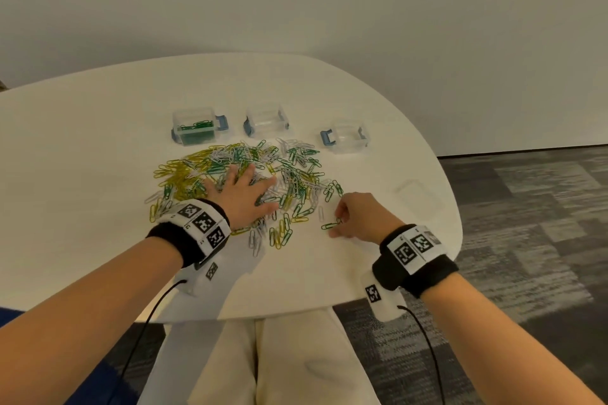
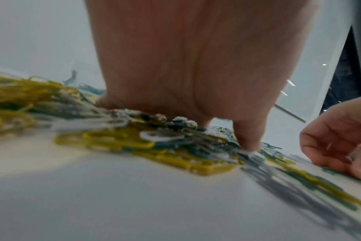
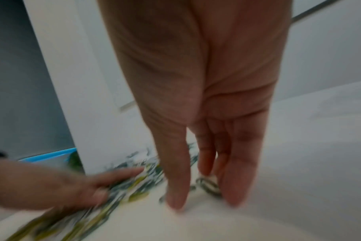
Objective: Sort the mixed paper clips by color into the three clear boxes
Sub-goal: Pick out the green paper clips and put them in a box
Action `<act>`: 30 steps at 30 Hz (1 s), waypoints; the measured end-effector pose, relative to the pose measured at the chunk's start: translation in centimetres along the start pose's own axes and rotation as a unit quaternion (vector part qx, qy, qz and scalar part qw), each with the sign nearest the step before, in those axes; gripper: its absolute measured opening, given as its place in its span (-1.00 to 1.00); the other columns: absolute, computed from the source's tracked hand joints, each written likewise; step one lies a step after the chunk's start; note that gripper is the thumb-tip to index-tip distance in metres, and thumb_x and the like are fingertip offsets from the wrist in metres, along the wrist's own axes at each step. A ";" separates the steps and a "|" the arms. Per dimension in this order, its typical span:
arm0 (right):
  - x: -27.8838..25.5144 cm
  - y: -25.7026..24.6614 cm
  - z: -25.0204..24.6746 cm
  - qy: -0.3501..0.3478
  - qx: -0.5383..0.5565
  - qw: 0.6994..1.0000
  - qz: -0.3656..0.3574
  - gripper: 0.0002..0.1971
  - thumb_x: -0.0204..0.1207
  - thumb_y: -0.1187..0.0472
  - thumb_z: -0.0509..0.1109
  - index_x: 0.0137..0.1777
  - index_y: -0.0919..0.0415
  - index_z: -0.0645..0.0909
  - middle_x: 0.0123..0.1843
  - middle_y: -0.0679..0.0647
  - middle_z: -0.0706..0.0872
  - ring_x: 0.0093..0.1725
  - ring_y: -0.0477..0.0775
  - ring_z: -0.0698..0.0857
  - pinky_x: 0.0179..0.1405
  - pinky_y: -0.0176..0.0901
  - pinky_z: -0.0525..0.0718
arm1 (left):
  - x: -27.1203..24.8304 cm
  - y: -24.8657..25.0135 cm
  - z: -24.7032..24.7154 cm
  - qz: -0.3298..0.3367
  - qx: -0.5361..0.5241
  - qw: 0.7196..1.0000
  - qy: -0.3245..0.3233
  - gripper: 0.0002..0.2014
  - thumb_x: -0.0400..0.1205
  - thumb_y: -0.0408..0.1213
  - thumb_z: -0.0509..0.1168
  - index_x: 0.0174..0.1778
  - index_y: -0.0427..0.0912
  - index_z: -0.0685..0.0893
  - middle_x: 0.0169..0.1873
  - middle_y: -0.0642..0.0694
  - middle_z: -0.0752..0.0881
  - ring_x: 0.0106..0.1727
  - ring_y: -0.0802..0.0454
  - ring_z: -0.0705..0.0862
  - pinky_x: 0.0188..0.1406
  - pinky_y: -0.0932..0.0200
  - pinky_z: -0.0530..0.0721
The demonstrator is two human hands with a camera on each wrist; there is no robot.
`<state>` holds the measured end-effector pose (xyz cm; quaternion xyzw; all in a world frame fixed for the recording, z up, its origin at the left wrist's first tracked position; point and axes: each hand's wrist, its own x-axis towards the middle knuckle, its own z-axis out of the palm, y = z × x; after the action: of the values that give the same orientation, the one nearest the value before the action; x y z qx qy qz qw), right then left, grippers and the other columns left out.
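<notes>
Your left hand [image 1: 245,196] lies flat with the fingers spread, pressing down on the mixed pile of paper clips [image 1: 237,174] at the middle of the white table [image 1: 82,148]. Your right hand [image 1: 357,217] works at the pile's near right edge, its fingers curled down onto a green clip [image 1: 330,225] that lies apart from the heap; whether that clip is already pinched or only touched cannot be told — the right wrist view is blurred.

Three clear boxes stand in a row beyond the pile. The left box [image 1: 196,124] holds green clips; the middle box [image 1: 266,118] and the right box [image 1: 349,136] look empty.

To do this step well:
- Hold the pile steady with the flat hand so that it does not slide.
- Drag a single green clip clear before lifting — linked clips are likely to trail along.
- Carry it to the left box, where green already sits.

No brand or readable writing is visible; the wristbands [image 1: 200,223] bear only square black-and-white coded markers.
</notes>
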<state>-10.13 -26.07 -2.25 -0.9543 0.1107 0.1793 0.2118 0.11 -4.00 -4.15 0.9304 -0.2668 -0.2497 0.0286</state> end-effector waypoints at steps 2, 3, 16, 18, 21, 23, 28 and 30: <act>0.4 -0.6 0.9 0.018 -0.009 0.999 -0.034 -0.69 0.40 0.14 0.57 0.03 0.26 0.61 -0.08 0.03 0.60 -0.09 0.02 0.55 -0.13 -0.23 0.47 | -1.2 1.6 -0.4 0.028 -0.004 0.997 0.077 -0.46 0.61 0.27 0.08 0.52 0.24 0.31 0.66 -0.06 -0.01 0.66 -0.24 -0.17 0.49 -0.48 -0.17; 0.7 -0.7 1.3 0.020 -0.010 0.999 -0.048 -0.73 0.41 0.17 0.55 0.03 0.25 0.62 -0.08 0.03 0.60 -0.09 0.02 0.55 -0.12 -0.24 0.46 | -1.9 2.4 -0.4 0.052 0.001 0.993 0.108 -0.57 0.60 0.20 0.17 0.37 0.18 0.47 0.59 -0.09 0.21 0.64 -0.22 0.02 0.53 -0.41 -0.04; 0.5 -0.8 2.4 0.020 -0.032 0.994 -0.105 -0.79 0.54 0.38 0.21 0.15 0.21 0.50 -0.11 0.05 0.60 -0.11 0.08 0.58 -0.10 -0.12 0.56 | -3.2 6.8 1.2 0.053 0.034 0.995 0.081 -0.82 0.58 -0.07 0.35 0.00 -0.05 0.72 0.10 -0.06 0.67 0.19 -0.09 0.61 0.15 0.01 0.55; 0.6 -0.7 2.3 0.017 -0.036 0.994 -0.101 -0.76 0.52 0.38 0.22 0.17 0.22 0.49 -0.12 0.03 0.57 -0.11 0.08 0.56 -0.09 -0.10 0.57 | -3.0 6.8 1.1 0.057 0.033 0.995 0.076 -0.84 0.58 -0.08 0.36 -0.02 -0.05 0.73 0.08 -0.05 0.69 0.18 -0.09 0.62 0.14 0.00 0.56; 0.8 -0.3 1.9 0.041 0.007 0.994 -0.106 -0.77 0.53 0.39 0.22 0.12 0.22 0.59 -0.18 -0.04 0.53 -0.13 0.02 0.52 -0.15 -0.23 0.51 | -2.8 6.4 1.0 0.078 0.016 0.994 0.076 -0.89 0.55 -0.13 0.39 -0.09 -0.05 0.74 0.01 -0.04 0.69 0.12 -0.06 0.63 0.08 0.03 0.58; 1.0 0.2 1.7 0.076 0.170 0.979 -0.077 -0.79 0.52 0.42 0.20 -0.04 0.19 0.64 -0.33 -0.05 0.54 -0.26 0.04 0.55 -0.22 -0.18 0.57 | -2.7 6.0 1.1 0.103 -0.020 0.990 0.093 -0.94 0.53 -0.19 0.42 -0.16 -0.07 0.75 -0.06 -0.03 0.69 0.03 -0.02 0.65 -0.01 0.10 0.63; 0.7 0.3 0.9 0.000 0.318 0.948 -0.033 -0.73 0.53 0.43 0.10 -0.21 0.15 0.59 -0.28 0.04 0.57 -0.31 -0.01 0.50 -0.32 -0.25 0.46 | -2.5 4.1 0.3 0.055 -0.286 0.946 0.142 -0.89 0.52 -0.36 0.42 -0.23 -0.15 0.60 -0.26 -0.07 0.72 -0.24 0.02 0.68 -0.24 0.24 0.64; 0.4 0.0 1.0 -0.017 0.113 0.985 -0.128 -0.88 0.53 0.27 0.28 -0.17 0.04 0.59 -0.22 -0.07 0.60 -0.21 -0.06 0.55 -0.19 -0.28 0.50 | -2.4 3.7 -0.4 0.016 -0.439 0.892 0.108 -0.86 0.55 -0.46 0.36 -0.11 -0.22 0.52 -0.29 -0.22 0.73 -0.29 -0.06 0.68 -0.25 0.11 0.65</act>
<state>-10.06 -25.64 -3.24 -0.9274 0.0032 0.1537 0.3411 -3.27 -5.91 -2.04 0.8401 -0.1404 -0.2385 0.4665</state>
